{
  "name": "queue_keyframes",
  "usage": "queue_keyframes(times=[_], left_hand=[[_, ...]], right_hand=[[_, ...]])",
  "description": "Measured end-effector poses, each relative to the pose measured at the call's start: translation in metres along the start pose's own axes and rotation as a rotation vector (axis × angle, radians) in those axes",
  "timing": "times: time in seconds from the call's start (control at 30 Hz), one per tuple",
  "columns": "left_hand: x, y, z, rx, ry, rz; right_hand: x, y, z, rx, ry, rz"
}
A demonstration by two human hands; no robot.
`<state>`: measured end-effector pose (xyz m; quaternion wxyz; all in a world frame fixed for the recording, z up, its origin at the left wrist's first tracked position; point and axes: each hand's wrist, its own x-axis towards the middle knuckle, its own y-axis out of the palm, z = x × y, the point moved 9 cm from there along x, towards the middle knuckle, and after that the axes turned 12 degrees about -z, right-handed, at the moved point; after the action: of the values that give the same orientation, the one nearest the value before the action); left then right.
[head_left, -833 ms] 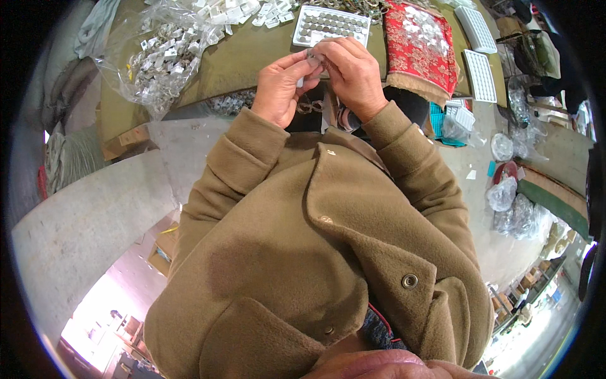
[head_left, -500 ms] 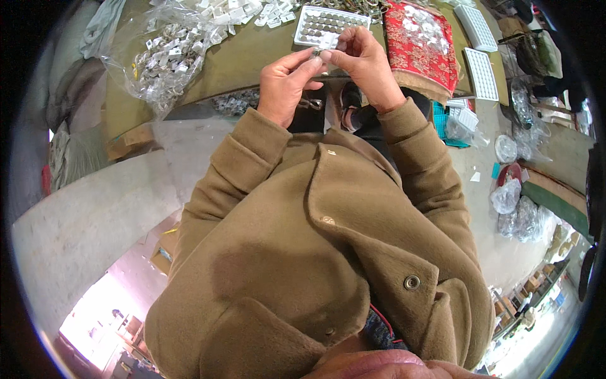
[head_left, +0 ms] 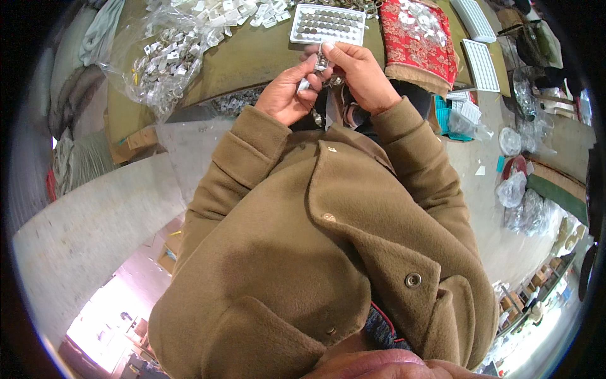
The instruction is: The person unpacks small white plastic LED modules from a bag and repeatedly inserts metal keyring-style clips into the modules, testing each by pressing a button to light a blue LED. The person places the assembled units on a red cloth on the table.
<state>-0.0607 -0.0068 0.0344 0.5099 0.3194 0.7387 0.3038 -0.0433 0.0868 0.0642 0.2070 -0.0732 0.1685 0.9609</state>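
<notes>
Table (head_left: 246, 57) survey: at the left edge, a clear plastic bag (head_left: 126, 79) holds tagged metal pieces; white tags (head_left: 271, 16) lie heaped toward the far edge. At the near edge, left hand (head_left: 284, 96) and right hand (head_left: 365, 72) grip a small metal piece (head_left: 321, 64) in their fingertips, partly hiding it, just short of a disc tray (head_left: 334, 38). Rightward, red patterned cloth (head_left: 410, 55) overhangs the near edge; a white cavity tray (head_left: 480, 65) lies along the right edge.

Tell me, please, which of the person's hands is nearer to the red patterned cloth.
Right: the right hand is just left of the red patterned cloth; the left hand is farther to its left.
</notes>
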Motion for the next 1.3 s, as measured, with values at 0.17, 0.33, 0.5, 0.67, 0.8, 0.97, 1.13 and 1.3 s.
queue_keyframes(times=[0.17,0.33,0.5,0.67,0.8,0.97,1.13,1.3], left_hand=[[0.002,0.001,0.006,-0.010,-0.008,-0.007],[0.003,0.007,0.009,-0.094,-0.013,-0.095],[0.006,0.016,0.014,-0.160,0.002,-0.128],[0.013,0.022,0.022,0.013,-0.031,-0.094],[0.015,0.018,0.027,0.305,0.016,-0.175],[0.024,0.027,0.053,0.295,-0.111,-0.184],[0.037,0.020,0.072,0.350,-0.134,-0.254],[0.045,0.030,0.074,0.537,-0.091,-0.206]], right_hand=[[0.000,-0.003,0.001,0.218,0.091,0.048],[0.000,-0.005,0.010,0.210,0.053,0.195],[-0.017,-0.010,0.039,-0.295,-0.349,0.182],[-0.040,-0.018,0.063,-0.749,-0.713,0.000],[-0.054,-0.038,0.061,-0.857,-0.788,-0.033],[-0.068,-0.060,0.052,-0.936,-0.844,-0.126],[-0.075,-0.075,0.042,-0.967,-0.808,-0.179],[-0.070,-0.119,0.047,-0.660,-0.495,-0.105]])
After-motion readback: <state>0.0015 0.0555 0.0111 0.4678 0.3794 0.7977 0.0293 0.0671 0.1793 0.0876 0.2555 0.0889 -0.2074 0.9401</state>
